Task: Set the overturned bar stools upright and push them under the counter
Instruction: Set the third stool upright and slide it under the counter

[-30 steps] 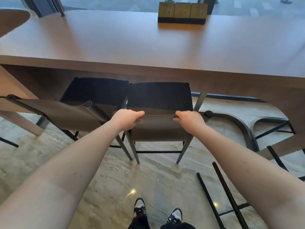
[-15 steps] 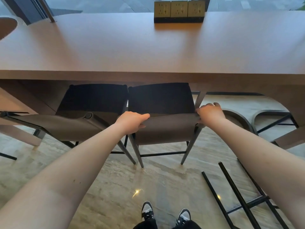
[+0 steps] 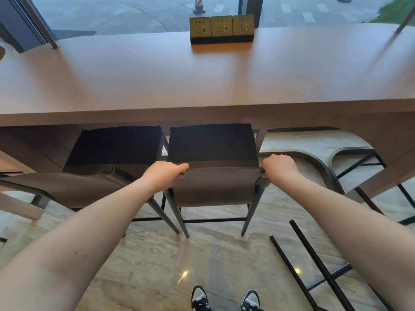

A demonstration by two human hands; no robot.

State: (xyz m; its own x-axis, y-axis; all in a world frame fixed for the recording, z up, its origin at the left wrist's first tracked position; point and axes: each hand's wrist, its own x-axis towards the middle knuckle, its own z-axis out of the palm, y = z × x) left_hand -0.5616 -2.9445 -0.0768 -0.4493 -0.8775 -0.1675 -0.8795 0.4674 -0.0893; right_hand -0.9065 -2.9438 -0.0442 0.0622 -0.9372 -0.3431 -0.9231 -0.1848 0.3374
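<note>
An upright bar stool (image 3: 213, 187) with a dark seat and brown backrest stands in front of me, its seat partly under the brown counter (image 3: 202, 86). My left hand (image 3: 165, 173) grips the backrest's top left corner. My right hand (image 3: 279, 167) grips its top right corner. A second upright stool (image 3: 98, 173) stands right beside it on the left, also partly under the counter. At the lower right, the black legs of an overturned stool (image 3: 314, 261) lie on the floor; its seat is out of view.
A block of three gold power sockets (image 3: 221, 29) sits at the counter's far edge by the window. The counter's slanted leg (image 3: 377, 176) stands at right, another at left (image 3: 18, 205). My shoes (image 3: 224, 299) are on the marble floor.
My right hand slid from the middle of the backrest's top edge to its right corner. The stool moved slightly forward, further under the counter.
</note>
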